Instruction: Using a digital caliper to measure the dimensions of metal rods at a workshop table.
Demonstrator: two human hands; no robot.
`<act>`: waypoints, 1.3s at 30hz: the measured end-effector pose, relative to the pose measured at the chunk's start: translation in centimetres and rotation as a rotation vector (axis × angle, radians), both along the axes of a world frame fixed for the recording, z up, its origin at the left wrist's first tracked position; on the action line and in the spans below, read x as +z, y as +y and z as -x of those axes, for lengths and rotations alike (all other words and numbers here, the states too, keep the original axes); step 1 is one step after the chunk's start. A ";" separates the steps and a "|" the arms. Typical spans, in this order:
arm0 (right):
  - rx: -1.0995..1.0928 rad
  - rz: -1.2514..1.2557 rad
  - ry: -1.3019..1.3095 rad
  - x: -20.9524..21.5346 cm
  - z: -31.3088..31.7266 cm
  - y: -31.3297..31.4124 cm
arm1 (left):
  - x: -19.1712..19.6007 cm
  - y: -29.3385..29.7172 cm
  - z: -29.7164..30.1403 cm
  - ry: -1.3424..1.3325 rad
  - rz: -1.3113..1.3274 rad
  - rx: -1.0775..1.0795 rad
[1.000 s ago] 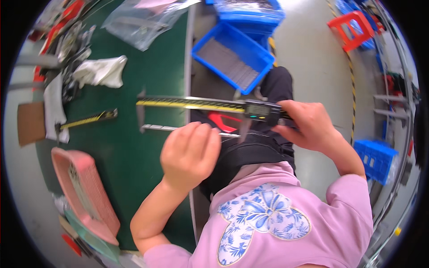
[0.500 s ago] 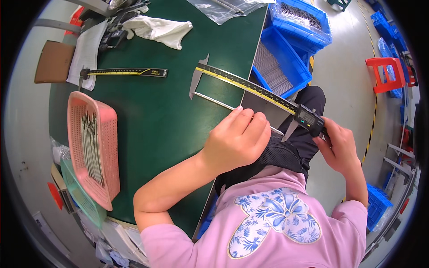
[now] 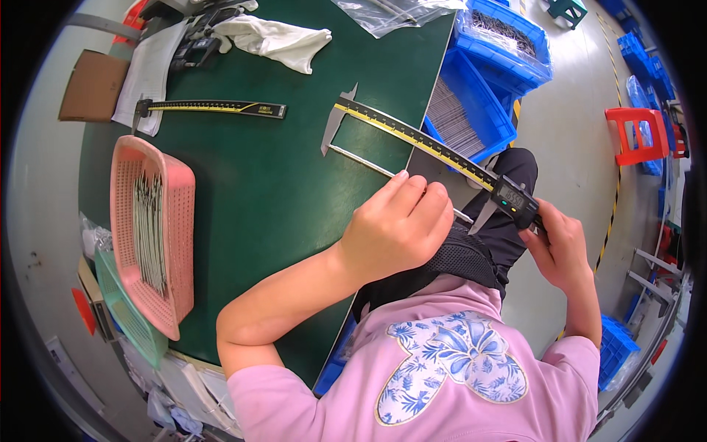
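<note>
My left hand (image 3: 401,228) is closed around a thin metal rod (image 3: 362,160), whose two ends stick out from my fingers. The rod lies between the jaws of a digital caliper (image 3: 420,140). Its upper-left end is at the far jaw and its lower-right end is close by the jaw beside the display. At the display end, my right hand (image 3: 557,247) grips the caliper, fingers wrapped round its dark housing. The long scale reaches over the table edge. Several similar rods (image 3: 151,236) stand in a pink perforated basket (image 3: 189,243) on the left.
A second caliper (image 3: 213,107) lies on the green table (image 3: 258,184), below a white glove (image 3: 280,43). Blue bins (image 3: 490,151) with many thin rods stand right of the table edge. A red stool (image 3: 637,140) is on the floor, and a green basket (image 3: 129,309) is behind the pink one.
The whole view has shifted slightly, with table items sitting a little further right and up or down. Both hands keep the same hold on the rod and caliper.
</note>
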State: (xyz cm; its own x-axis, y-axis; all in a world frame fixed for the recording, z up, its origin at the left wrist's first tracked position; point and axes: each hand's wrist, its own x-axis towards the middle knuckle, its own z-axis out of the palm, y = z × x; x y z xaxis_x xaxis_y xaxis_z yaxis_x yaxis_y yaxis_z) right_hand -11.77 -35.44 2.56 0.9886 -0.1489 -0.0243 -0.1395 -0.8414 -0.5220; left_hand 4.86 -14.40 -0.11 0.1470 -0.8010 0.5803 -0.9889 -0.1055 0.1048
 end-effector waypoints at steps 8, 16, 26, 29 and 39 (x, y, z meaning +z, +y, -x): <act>0.000 -0.002 0.009 0.1 0.1 0.0 | -0.1 0.0 0.2 0.005 -0.011 0.017; -0.015 0.036 -0.007 -0.2 0.1 -0.1 | 0.3 0.1 -0.2 0.019 -0.041 0.033; -0.038 0.106 -0.021 -0.4 0.0 0.1 | 0.0 0.1 -0.4 -0.036 -0.060 0.041; -0.035 0.125 -0.024 -0.5 -0.3 0.1 | 0.0 0.2 -0.5 -0.012 -0.067 0.030; -0.036 0.126 -0.005 -1.0 -0.5 0.2 | 0.3 0.3 -0.8 0.111 -0.164 0.063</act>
